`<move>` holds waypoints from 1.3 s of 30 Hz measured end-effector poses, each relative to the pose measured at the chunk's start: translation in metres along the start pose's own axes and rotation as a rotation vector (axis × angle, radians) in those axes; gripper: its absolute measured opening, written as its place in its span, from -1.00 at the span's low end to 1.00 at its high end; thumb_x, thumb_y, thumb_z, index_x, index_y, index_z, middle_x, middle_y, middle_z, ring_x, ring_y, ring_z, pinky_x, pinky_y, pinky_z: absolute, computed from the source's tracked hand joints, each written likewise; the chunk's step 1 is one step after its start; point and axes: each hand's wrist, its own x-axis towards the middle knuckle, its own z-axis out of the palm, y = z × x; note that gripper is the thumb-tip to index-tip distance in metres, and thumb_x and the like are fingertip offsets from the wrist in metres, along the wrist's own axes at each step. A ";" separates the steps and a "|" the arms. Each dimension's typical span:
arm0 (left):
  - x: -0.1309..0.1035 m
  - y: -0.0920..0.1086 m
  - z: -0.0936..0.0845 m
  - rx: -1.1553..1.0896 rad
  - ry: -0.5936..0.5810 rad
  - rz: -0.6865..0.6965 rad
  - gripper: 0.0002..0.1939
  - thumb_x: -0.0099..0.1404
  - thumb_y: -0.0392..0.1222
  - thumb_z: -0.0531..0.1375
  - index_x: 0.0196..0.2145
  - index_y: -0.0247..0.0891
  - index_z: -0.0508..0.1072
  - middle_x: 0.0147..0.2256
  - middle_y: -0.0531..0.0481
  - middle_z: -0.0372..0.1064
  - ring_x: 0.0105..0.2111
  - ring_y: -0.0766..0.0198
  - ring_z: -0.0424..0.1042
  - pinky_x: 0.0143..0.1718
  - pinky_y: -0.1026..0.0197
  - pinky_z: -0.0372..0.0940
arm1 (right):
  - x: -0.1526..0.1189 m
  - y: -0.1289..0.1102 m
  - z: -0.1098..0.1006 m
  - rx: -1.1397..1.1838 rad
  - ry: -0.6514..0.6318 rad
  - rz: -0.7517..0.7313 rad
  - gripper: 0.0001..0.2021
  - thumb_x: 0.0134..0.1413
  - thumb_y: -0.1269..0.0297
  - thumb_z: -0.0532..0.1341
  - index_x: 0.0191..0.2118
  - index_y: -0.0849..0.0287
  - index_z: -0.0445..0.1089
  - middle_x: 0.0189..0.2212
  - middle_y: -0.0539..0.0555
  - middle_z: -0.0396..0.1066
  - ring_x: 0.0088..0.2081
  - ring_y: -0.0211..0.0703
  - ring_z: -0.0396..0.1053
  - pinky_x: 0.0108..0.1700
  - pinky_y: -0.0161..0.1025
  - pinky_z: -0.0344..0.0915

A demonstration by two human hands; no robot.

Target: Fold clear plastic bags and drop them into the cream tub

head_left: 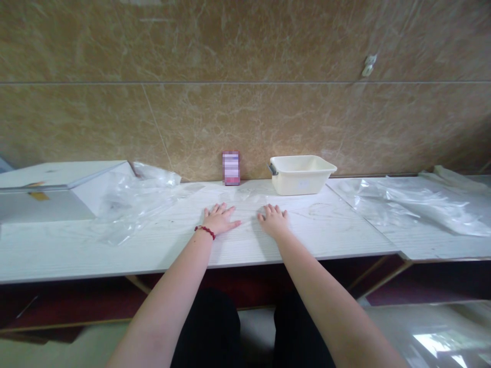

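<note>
My left hand (220, 220) lies flat on the white wood-grain tabletop (245, 245), fingers spread, a red beaded bracelet (205, 231) around its wrist. To its right my right hand (273, 220) also rests palm down with the fingers apart. Neither holds anything. Beyond them, a phone (231, 168) with a blurred-out screen leans upright against the wall. A cream plastic bin (301, 176) with a grey handle stands behind my right hand. Thin clear plastic (245, 194) lies between the phone and the bin.
A white box (82, 197) sits at the left, with crumpled clear plastic bags (132, 204) beside it. More clear plastic bags (418, 202) cover part of the right side. A brown marble-patterned wall (245, 117) closes off the back. Dark red open shelving (245, 286) shows under the tabletop.
</note>
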 end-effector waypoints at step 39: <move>-0.047 0.057 0.008 0.132 0.000 0.082 -0.38 0.09 0.22 -0.21 0.07 -0.04 0.00 0.14 -0.12 -0.20 0.11 -0.05 -0.28 -0.06 -0.32 -0.44 | 0.126 -0.054 0.032 -0.095 -0.080 -0.199 -0.40 0.01 -0.03 -0.19 0.12 0.23 -0.11 0.13 0.17 -0.18 0.14 -0.02 -0.31 0.06 0.02 -0.35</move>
